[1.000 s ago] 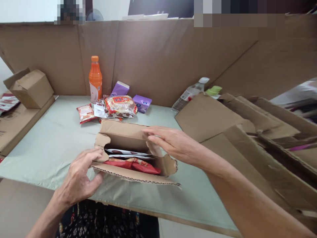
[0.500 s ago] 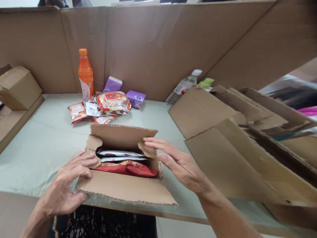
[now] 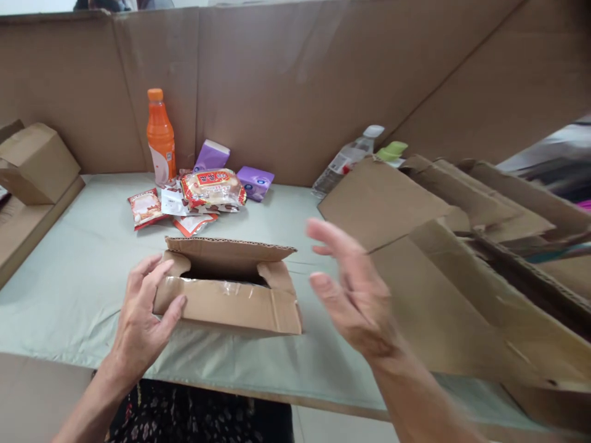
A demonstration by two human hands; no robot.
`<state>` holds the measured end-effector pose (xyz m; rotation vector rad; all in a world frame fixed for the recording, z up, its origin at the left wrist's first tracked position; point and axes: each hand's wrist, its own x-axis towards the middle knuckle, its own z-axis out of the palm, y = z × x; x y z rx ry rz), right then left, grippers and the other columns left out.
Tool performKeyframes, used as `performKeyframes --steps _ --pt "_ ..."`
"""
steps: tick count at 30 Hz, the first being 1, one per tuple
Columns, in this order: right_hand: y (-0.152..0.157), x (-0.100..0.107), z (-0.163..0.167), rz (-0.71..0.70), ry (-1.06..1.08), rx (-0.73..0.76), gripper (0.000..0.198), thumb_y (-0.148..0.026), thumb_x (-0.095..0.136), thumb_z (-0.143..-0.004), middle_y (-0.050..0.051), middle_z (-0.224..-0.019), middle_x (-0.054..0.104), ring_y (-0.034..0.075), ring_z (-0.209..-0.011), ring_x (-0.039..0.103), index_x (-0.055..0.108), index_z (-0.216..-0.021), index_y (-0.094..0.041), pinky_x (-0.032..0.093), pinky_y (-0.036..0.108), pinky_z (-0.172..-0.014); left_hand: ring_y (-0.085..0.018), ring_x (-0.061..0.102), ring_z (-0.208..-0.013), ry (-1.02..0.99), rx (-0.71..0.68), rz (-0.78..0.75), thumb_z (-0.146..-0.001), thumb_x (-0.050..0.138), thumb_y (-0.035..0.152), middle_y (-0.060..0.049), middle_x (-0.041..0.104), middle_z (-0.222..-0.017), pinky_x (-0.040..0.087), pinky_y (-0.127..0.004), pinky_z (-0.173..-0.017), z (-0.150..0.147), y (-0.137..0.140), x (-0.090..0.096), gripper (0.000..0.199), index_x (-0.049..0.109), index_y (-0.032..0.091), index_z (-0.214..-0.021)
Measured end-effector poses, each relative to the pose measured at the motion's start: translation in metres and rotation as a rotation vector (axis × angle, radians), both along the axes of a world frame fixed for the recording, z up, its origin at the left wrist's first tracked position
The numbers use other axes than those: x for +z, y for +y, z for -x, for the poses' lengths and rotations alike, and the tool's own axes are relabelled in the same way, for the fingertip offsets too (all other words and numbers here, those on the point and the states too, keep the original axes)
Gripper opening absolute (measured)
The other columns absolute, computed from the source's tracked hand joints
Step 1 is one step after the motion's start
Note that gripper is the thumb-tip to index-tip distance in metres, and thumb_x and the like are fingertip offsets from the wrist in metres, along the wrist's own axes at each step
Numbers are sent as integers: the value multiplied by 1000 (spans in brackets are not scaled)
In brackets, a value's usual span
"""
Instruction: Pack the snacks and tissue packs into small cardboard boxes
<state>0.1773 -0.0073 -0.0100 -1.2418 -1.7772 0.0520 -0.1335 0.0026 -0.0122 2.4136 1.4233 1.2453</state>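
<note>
A small cardboard box [image 3: 226,307] sits before me near the table's front edge. Its near flap is folded over the opening, while the far flap [image 3: 231,257] still stands up, leaving a dark gap between them. The packets inside are now hidden. My left hand [image 3: 146,304] grips the box's left end, with the thumb on the near flap and the fingers over the left side flap. Apart from the box, to its right, my right hand [image 3: 355,289] hangs in the air with fingers spread and nothing in it.
Behind the box lie several snack packets [image 3: 213,187] and two purple tissue packs [image 3: 255,183], with an orange drink bottle [image 3: 160,141] upright beside them. A large open carton [image 3: 429,295] stands at right, a clear bottle [image 3: 346,161] leaning behind it. Another carton [image 3: 41,163] is at left.
The box's near flap has swung up and over the packets, covering them. My right hand has left the box's right side and moved right; my left thumb now presses on the flap.
</note>
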Motion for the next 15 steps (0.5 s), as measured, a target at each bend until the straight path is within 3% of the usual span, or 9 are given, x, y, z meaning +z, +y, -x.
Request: performKeyframes --steps 4,10,13,15 --pt "-6 -17 5 25 -308 297 53 -44 39 -108 15 -139 67 30 -130 63 47 -155 -22 51 49 -105 -31 45 -147 7 -56 58 -99 62 23 -16 38 -161 53 -51 -111 6 2 -7 45 54 26 -143" --pt "-27 -53 5 -33 -300 235 57 -45 32 -109 13 -151 58 30 -148 43 36 -161 -22 35 53 -119 -38 34 -154 17 -355 393 -101 58 37 -10 25 -170 40 -60 -119 31 29 -11 36 67 32 -136" --pt "-36 -65 -2 27 -232 173 54 -44 39 -106 9 -160 48 34 -150 40 42 -159 -30 40 55 -117 -40 26 -157 7 -503 485 -94 68 49 -6 19 -174 31 -64 -123 39 45 -9 47 65 36 -139" --pt "-41 -75 -10 113 -159 117 53 -44 45 -103 7 -164 42 36 -148 43 47 -155 -34 47 54 -113 -42 25 -157 42 -552 501 -82 81 54 -5 17 -174 29 -66 -123 40 48 -8 65 63 37 -142"
